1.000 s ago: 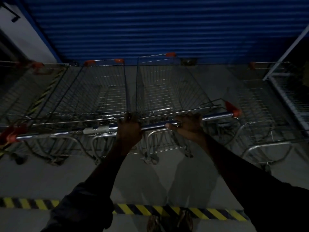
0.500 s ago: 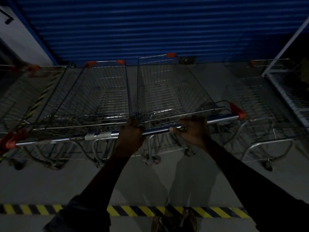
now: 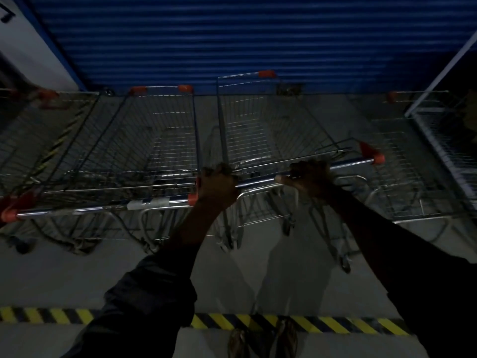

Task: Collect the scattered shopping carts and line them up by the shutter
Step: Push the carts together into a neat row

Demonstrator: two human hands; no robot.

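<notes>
Since a second ago the held cart [image 3: 260,140] has rolled farther toward the blue ribbed shutter [image 3: 232,37], nearly level with the neighbouring cart [image 3: 144,140] on its left. Both the left hand [image 3: 218,186] and the right hand [image 3: 311,179] stay clenched on its smooth chrome handle bar [image 3: 351,162], capped in orange plastic. Baskets are thin wire grid; alignment looks almost complete.

Scene recorded very dim, wide-angle bowing noted at frame edges; faint glints seen on the cart handle bar [image 3: 304,174], two leg shadows cast on the floor [image 3: 77,275] below it, corners lost in dark.
</notes>
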